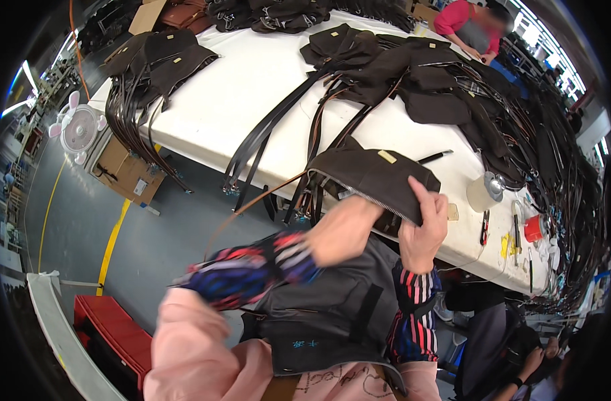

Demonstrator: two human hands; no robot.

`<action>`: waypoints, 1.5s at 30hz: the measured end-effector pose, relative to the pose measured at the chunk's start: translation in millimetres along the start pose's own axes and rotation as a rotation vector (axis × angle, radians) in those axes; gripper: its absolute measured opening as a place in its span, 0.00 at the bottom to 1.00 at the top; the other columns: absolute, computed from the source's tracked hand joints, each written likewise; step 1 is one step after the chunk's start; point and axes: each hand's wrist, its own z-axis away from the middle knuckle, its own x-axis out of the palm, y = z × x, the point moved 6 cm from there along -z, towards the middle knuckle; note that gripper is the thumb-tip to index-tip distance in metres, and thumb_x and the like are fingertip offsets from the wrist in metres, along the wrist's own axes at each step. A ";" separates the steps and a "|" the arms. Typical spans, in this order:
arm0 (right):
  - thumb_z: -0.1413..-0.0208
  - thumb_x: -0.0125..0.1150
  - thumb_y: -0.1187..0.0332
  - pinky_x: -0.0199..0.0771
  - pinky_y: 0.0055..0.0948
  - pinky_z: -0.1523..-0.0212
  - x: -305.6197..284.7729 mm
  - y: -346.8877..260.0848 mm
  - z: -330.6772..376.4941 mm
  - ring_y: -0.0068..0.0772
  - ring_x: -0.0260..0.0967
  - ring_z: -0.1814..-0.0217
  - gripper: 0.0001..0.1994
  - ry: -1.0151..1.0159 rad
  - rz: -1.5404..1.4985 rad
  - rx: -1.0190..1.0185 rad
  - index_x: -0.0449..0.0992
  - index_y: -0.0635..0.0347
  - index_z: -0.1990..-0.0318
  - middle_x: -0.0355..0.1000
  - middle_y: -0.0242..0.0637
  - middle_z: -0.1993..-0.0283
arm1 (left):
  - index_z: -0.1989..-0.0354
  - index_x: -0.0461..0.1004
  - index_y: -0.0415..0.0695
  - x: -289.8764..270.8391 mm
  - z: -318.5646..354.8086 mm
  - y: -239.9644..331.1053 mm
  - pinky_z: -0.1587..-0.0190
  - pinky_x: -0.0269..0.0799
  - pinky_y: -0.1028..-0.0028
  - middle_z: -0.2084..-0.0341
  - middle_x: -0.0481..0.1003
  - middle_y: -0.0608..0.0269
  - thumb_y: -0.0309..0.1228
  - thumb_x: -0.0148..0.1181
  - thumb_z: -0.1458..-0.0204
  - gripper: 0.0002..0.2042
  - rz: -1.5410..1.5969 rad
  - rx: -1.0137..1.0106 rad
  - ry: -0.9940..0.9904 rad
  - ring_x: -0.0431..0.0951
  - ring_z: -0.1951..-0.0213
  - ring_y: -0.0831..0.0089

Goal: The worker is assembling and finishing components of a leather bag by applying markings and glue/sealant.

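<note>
- From my remote feed, the dark brown zippered bag (pixel 379 175) is held over the near edge of the white-covered table (pixel 198 123).
- I read its long axis as running left to right across that edge, sloping down to the right; its silver-toothed zipper (pixel 369 192) faces the wearer, the body pointing inward over the table.
- The left hand (pixel 345 226), blurred, reaches into the bag's mouth before the table edge; I can't tell how its hidden fingers are set.
- The right hand (pixel 424 228) grips the bag's right end, index finger extended along the outside.
- Toward the table's right end I see a pale canister (pixel 481 194) and a red-and-black cutter (pixel 484 228).
</note>
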 end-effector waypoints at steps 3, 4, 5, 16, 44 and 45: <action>0.74 0.48 0.88 0.66 0.30 0.68 -7.0 -22.1 15.2 0.37 0.63 0.71 0.32 -0.023 0.021 -0.127 0.74 0.57 0.53 0.59 0.40 0.72 | 0.56 0.71 0.41 77.5 -17.5 -134.7 0.48 0.63 0.62 0.57 0.72 0.52 0.35 0.48 0.50 0.16 -0.352 -0.058 0.300 0.71 0.54 0.56; 0.74 0.47 0.88 0.65 0.29 0.70 -22.1 10.1 21.1 0.37 0.62 0.71 0.32 -0.010 0.132 -0.045 0.72 0.59 0.52 0.59 0.40 0.72 | 0.56 0.71 0.41 99.4 -33.2 -131.4 0.48 0.63 0.62 0.57 0.72 0.52 0.35 0.48 0.50 0.16 -0.310 -0.029 0.283 0.71 0.54 0.56; 0.74 0.47 0.89 0.65 0.29 0.71 -32.5 28.9 25.8 0.36 0.60 0.72 0.33 -0.001 0.188 0.016 0.71 0.60 0.52 0.59 0.40 0.72 | 0.56 0.71 0.41 90.1 -75.8 -134.2 0.48 0.63 0.62 0.57 0.72 0.53 0.35 0.48 0.50 0.16 -0.340 -0.029 0.308 0.71 0.54 0.56; 0.65 0.63 0.82 0.65 0.25 0.70 -50.7 43.5 13.3 0.32 0.64 0.66 0.31 0.191 0.003 0.211 0.64 0.62 0.47 0.64 0.39 0.61 | 0.57 0.71 0.41 57.4 -24.0 -51.7 0.49 0.63 0.62 0.58 0.73 0.54 0.35 0.49 0.50 0.15 -0.506 0.126 0.434 0.72 0.55 0.57; 0.45 0.48 0.73 0.65 0.41 0.54 8.3 0.1 90.2 0.44 0.70 0.57 0.10 0.048 -0.206 0.093 0.71 0.63 0.57 0.72 0.44 0.60 | 0.60 0.72 0.41 -15.9 5.1 50.9 0.58 0.67 0.59 0.64 0.74 0.56 0.31 0.54 0.53 0.12 -0.687 0.157 0.357 0.73 0.61 0.56; 0.45 0.48 0.73 0.65 0.41 0.54 -3.8 13.0 80.1 0.44 0.70 0.57 0.10 0.044 -0.181 0.100 0.71 0.63 0.57 0.72 0.44 0.60 | 0.60 0.73 0.41 -17.0 2.9 52.6 0.58 0.67 0.59 0.64 0.74 0.56 0.32 0.54 0.53 0.13 -0.673 0.168 0.344 0.74 0.61 0.56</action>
